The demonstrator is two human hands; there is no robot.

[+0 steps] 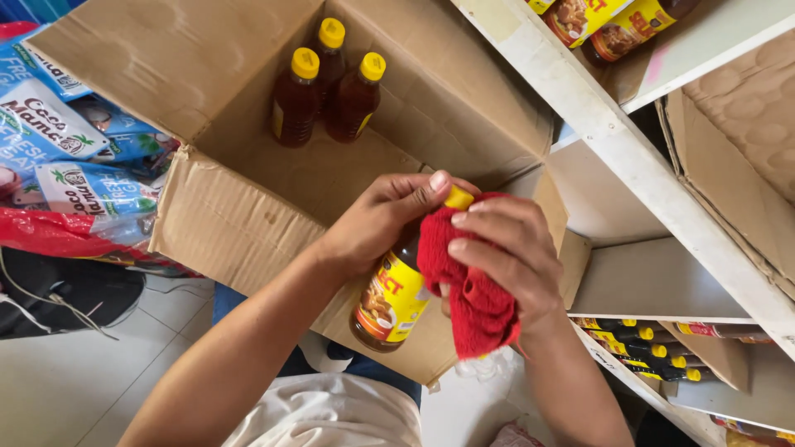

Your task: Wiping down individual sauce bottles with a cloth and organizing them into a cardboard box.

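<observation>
My left hand (377, 219) grips a dark sauce bottle (391, 300) with a yellow cap and a yellow label, holding it near its neck above the open cardboard box (224, 223). Against the bottle's upper part my right hand (513, 257) presses a red cloth (472, 285). The cloth covers part of the bottle's shoulder. Inside the box, at its far end, three more bottles (327, 87) of the same kind stand upright.
A white shelf unit (629, 157) rises on the right, with lying bottles (638, 343) on a lower shelf and more bottles (617, 25) on an upper one. Blue and white packets (70, 141) are piled at the left beside the box. White floor tiles lie below.
</observation>
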